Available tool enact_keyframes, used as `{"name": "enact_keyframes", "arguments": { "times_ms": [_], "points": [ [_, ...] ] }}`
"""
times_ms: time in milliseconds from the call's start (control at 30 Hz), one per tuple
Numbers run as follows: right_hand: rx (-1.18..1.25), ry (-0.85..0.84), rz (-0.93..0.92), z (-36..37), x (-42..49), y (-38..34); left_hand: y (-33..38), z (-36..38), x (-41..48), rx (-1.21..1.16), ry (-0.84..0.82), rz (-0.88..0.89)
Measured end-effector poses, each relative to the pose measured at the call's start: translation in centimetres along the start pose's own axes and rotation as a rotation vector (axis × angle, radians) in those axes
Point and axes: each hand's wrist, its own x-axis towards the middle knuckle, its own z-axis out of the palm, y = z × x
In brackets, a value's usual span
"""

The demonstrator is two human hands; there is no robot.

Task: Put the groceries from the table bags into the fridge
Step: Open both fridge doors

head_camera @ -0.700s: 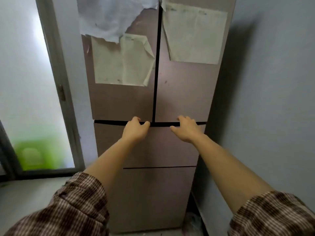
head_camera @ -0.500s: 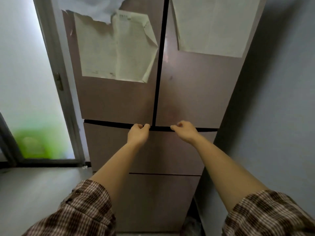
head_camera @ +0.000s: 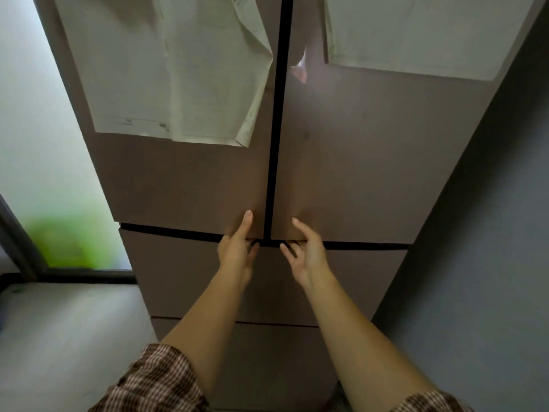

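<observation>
Two hands, left [head_camera: 237, 251] and right [head_camera: 307, 254], gripping smooth glossy fridge [head_camera: 341, 173] door bottoms

Probably a home: paper-covered fridge [head_camera: 341, 162]

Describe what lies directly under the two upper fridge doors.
Under the upper doors runs a dark gap, then a drawer front. The left hand and right hand curl fingers into that gap. The fridge's inside is hidden.

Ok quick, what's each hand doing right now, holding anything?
Left hand: gripping the bottom edge of the left fridge door, thumb on its front.
Right hand: fingers hooked under the right fridge door, thumb on front.
</observation>
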Motion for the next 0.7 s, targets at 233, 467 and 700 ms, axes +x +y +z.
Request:
{"name": "enact_keyframes", "arguments": {
  "times_ms": [233, 467, 700],
  "points": [
    [-0.181, 0.064, -0.014, -0.3, -0.5, 0.7, 0.1, -0.4, -0.4, -0.113, -0.079, -0.083],
    [-0.294, 0.091, -0.010, -1.1, -2.8, 0.1, 0.9, -1.1, -3.3, 0.052, 0.023, -0.081],
    [-0.123, 0.071, -0.012, -3.0, -7.8, 1.7, 0.7, -5.3, -7.4, 0.017, 0.070, -0.044]
  ]
}}
